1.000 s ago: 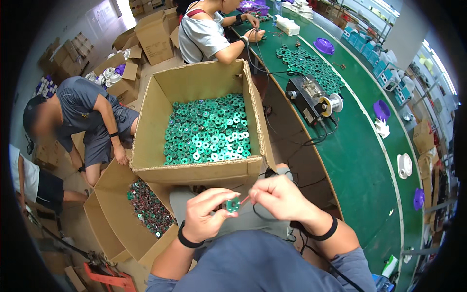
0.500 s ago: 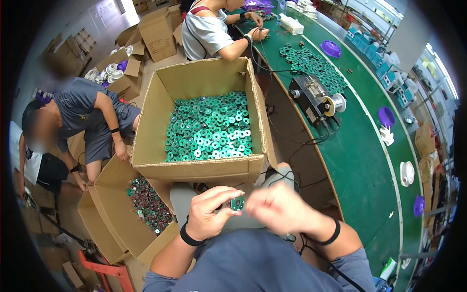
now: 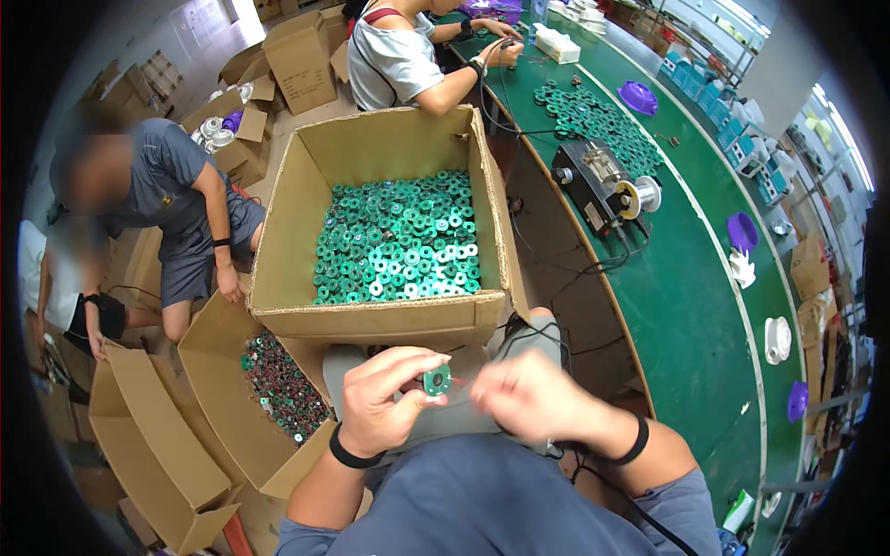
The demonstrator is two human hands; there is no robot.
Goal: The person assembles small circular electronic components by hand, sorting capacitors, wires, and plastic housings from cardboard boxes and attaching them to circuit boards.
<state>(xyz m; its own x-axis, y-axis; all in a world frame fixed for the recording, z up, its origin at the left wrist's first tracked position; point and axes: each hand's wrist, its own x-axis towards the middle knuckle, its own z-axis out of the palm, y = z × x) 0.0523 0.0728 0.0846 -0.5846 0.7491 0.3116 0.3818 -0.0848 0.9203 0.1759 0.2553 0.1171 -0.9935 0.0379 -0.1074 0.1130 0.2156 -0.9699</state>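
In front of my lap, my left hand (image 3: 385, 394) pinches a small round green circuit board (image 3: 437, 379) with a dark centre between thumb and fingers, its flat face turned toward my right side. Close to its right is my right hand (image 3: 528, 394), somewhat blurred, with thumb and fingers drawn together. A faint thin red wire (image 3: 458, 382) spans the gap from the board to these fingertips. Beyond both hands stands a large open carton (image 3: 371, 324) holding a heap of similar round green boards (image 3: 399, 241).
At left, a lower carton (image 3: 218, 357) holds boards with dark red wires; an open carton (image 3: 148, 435) is beside it. Two people sit at left, another person (image 3: 394, 65) works ahead. The green bench (image 3: 677, 306) at right carries a black machine (image 3: 598, 185) with a spool.
My left hand and the board have shifted slightly left, and a red wire now shows between board and right fingers. At left, the people have moved and a carton has shifted outward.
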